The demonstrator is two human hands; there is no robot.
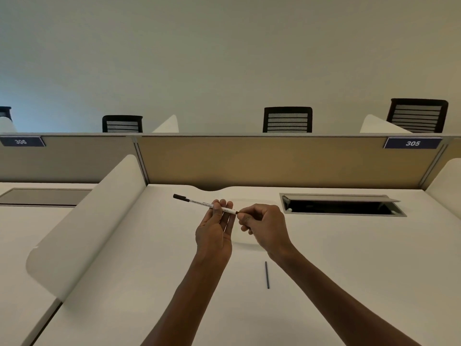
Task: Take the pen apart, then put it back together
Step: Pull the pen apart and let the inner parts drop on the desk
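A white pen point(199, 203) with a dark cap at its far-left end is held above the white desk point(349, 258). My left hand point(214, 233) grips the white barrel around its middle, palm turned up. My right hand point(264, 227) pinches the small dark end piece point(237, 212) at the pen's right end between thumb and fingers. A thin dark refill rod point(267, 275) lies loose on the desk, nearer to me than both hands.
An open cable hatch point(341, 206) is sunk into the desk to the right. A tan partition point(274, 161) closes the back, and curved white dividers point(82, 228) stand at both sides. Black chairs point(287, 119) show behind the partition.
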